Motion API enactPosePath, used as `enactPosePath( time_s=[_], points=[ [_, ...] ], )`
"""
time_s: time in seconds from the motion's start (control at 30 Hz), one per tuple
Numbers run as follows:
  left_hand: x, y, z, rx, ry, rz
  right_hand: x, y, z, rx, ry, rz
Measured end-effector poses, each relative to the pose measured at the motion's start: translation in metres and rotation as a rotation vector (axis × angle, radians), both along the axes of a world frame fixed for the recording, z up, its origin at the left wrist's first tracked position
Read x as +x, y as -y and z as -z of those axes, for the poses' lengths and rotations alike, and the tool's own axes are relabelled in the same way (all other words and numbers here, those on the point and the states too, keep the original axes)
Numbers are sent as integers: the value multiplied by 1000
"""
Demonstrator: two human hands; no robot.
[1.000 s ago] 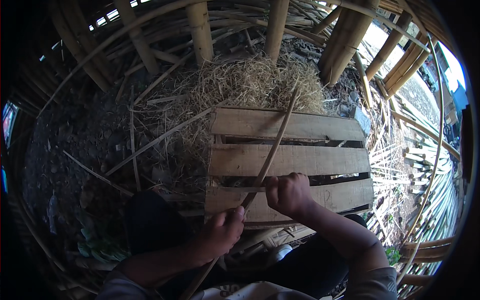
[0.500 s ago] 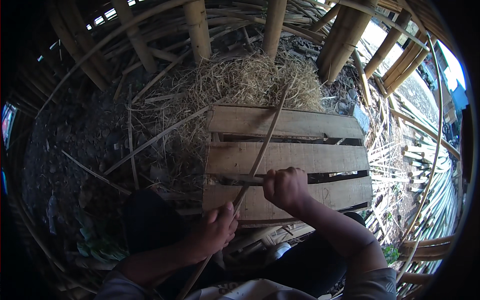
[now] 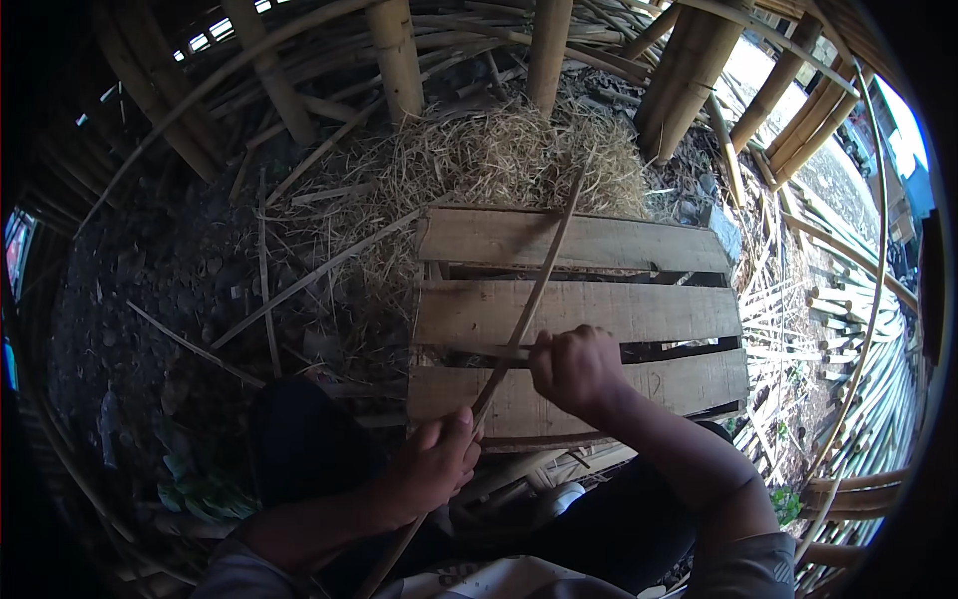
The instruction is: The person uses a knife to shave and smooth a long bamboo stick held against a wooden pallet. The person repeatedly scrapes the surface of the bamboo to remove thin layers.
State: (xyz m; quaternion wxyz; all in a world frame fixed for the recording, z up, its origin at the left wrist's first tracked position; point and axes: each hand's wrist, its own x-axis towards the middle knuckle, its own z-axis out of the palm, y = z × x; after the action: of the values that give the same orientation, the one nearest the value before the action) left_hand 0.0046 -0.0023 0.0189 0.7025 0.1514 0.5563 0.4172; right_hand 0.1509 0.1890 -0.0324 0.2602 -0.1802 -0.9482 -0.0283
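Slatted table point(image 3: 577, 311) beyond left hand point(image 3: 437, 463), beneath right hand point(image 3: 579, 371). Left closed round strip point(image 3: 545, 271), slanting ahead and behind grip; right clenched on apparent knife point(image 3: 489, 349), lying across strip. Left thumb point(image 3: 464, 416) could be cut if knife skids; strip could twist if grip loosens.

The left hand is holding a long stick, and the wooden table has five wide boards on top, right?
Not five: the head view shows three wide boards on top of the wooden table. The left hand is holding a long stick.
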Motion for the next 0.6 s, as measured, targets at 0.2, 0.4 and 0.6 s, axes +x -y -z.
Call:
enactPosePath(
  time_s=[0.2, 0.4, 0.6],
  points=[
    [1, 3, 4, -11, -101, -26, -11, 33, -42, -585, 250, 10],
    [-3, 1, 23, 37, -367, -38, -15, 19, -22, -508, 140, 91],
    [0, 3, 31, 98, -459, -47, -13, 5, -3, -318, 184, 96]
  ],
)
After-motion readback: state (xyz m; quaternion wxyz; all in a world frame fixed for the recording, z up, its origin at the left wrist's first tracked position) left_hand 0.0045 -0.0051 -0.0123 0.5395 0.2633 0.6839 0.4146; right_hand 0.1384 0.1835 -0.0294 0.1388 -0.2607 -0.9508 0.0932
